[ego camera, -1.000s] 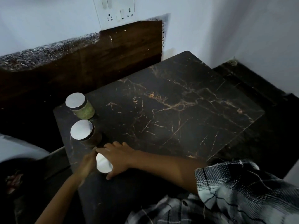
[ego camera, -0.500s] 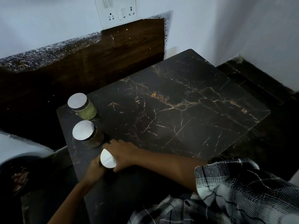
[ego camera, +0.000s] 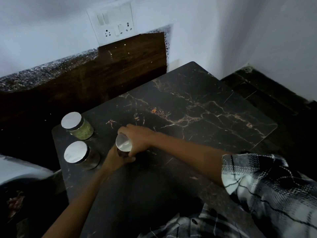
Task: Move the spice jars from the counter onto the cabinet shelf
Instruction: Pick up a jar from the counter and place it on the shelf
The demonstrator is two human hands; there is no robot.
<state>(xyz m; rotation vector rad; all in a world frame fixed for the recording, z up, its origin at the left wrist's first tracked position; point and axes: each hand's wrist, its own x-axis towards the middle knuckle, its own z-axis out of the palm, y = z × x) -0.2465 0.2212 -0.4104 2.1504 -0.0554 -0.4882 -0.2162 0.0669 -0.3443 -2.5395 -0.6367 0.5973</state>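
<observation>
Three spice jars with round silver lids are on or over the black marble counter (ego camera: 197,121). A jar of green spice (ego camera: 78,126) stands at the far left corner. A darker jar (ego camera: 82,155) stands just in front of it. The third jar (ego camera: 123,145) is held by both hands, to the right of the other two. My right hand (ego camera: 137,137) grips it from the right and behind. My left hand (ego camera: 116,158) holds it from below and the left. Its glass body is mostly hidden by the fingers.
A dark wooden panel (ego camera: 103,78) backs the counter, with a white switch and socket plate (ego camera: 111,24) on the wall above. Dark floor (ego camera: 274,103) lies beyond the counter's right edge. A dim dark object (ego camera: 25,194) sits at the lower left.
Both hands have carried the third jar from the counter's front left edge up and to the right, away from the two standing jars. The camera has tilted upward.
</observation>
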